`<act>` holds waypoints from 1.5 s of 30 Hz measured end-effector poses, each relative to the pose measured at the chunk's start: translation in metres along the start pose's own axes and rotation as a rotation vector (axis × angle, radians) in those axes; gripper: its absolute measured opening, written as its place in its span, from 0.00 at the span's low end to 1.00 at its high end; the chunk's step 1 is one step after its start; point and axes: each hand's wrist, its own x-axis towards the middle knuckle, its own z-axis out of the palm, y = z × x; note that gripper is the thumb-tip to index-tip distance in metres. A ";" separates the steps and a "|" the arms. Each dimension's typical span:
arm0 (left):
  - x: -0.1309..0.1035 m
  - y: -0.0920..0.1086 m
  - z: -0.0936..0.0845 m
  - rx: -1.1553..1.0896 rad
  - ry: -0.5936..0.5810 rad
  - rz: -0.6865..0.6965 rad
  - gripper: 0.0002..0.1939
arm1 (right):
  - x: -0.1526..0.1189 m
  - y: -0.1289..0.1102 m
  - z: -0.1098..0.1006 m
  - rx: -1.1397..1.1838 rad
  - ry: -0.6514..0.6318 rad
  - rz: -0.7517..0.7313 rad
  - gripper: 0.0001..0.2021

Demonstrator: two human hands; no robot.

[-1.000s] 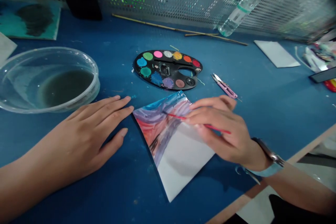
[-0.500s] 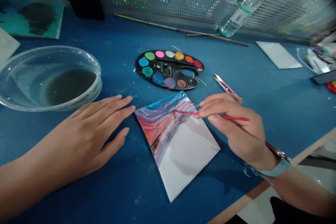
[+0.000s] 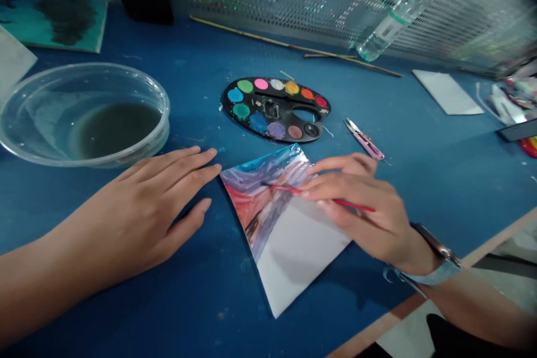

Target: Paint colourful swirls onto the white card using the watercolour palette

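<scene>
A red paintbrush (image 3: 354,205) is pinched in my right hand (image 3: 361,201), its dark tip over the painted part of a white square canvas (image 3: 297,251). Blue, purple and red streaks cover the canvas's upper left; the lower right is bare white. My left hand (image 3: 155,207) lies flat on the blue table, fingers spread, fingertips by the canvas's left corner, holding nothing. Just beyond the canvas is a black oval palette (image 3: 285,102) with several round paints. The clear plastic bowl (image 3: 157,142) of dark water stands behind my left hand.
Pink thread snips (image 3: 364,141) lie right of the palette. Thin sticks (image 3: 272,41) run along the mesh screen (image 3: 302,0), near a clear bottle (image 3: 388,28). A white card (image 3: 447,92) lies at the right, a teal painting (image 3: 62,22) at the far left.
My right hand and the brush have moved left and slightly down across the canvas, uncovering more of the snips. The view has shifted slightly; my left hand stays flat.
</scene>
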 end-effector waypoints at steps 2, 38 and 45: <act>0.000 0.000 0.000 0.011 -0.012 -0.003 0.27 | -0.002 0.003 -0.003 -0.029 0.116 0.006 0.11; 0.000 0.002 -0.004 0.007 -0.013 -0.007 0.27 | 0.034 0.003 -0.002 0.190 -0.071 -0.078 0.10; 0.004 0.004 -0.007 -0.020 -0.028 -0.003 0.27 | 0.076 0.020 -0.003 0.232 -0.308 -0.078 0.08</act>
